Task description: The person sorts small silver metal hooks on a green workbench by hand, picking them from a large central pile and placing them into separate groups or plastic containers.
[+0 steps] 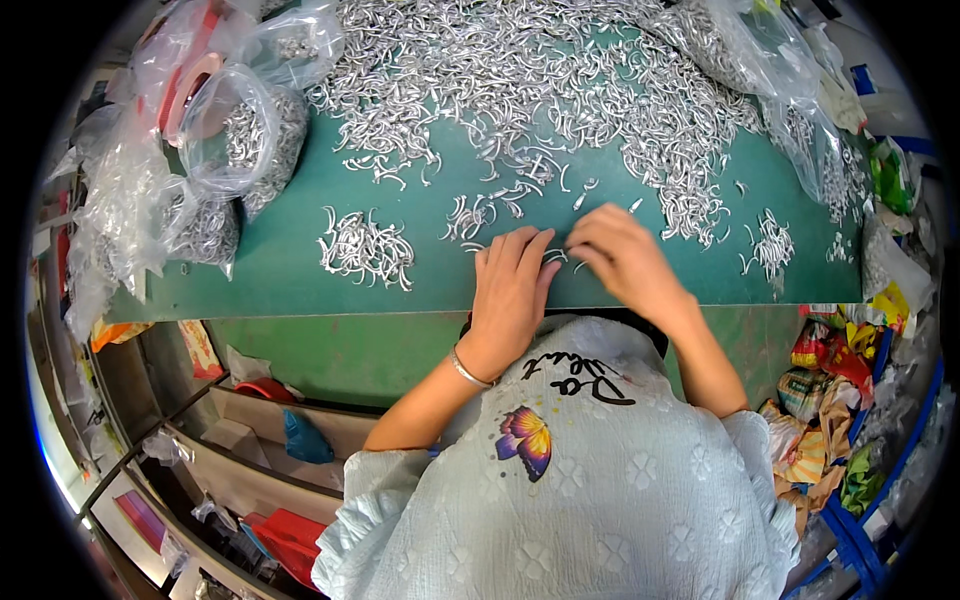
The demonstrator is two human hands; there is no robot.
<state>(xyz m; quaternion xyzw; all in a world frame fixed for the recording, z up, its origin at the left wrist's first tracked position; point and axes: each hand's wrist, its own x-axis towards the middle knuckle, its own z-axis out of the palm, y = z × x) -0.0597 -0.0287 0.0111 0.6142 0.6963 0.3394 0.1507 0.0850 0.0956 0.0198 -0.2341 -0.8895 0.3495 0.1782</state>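
Note:
Small curved silver metal pieces lie loose on the green table (280, 290). My left hand (508, 285) rests at the near edge with its fingers stretched forward and lying on the tabletop, the thumb apart from them. To its right, my right hand (625, 262) is slightly blurred, its fingers bent in towards the thumb; whatever they pinch is too small to make out. A few curved metal pieces (556, 256) show between the two hands. Just beyond the left fingertips is a small cluster of pieces (468, 217).
A large spread of metal pieces (500, 70) covers the far table. Smaller piles lie at left (366, 247) and right (771, 245). Clear plastic bags of pieces (262, 140) stand far left, another bag (800, 110) far right. Shelving (270, 455) is below left, crumpled packages (815, 400) below right.

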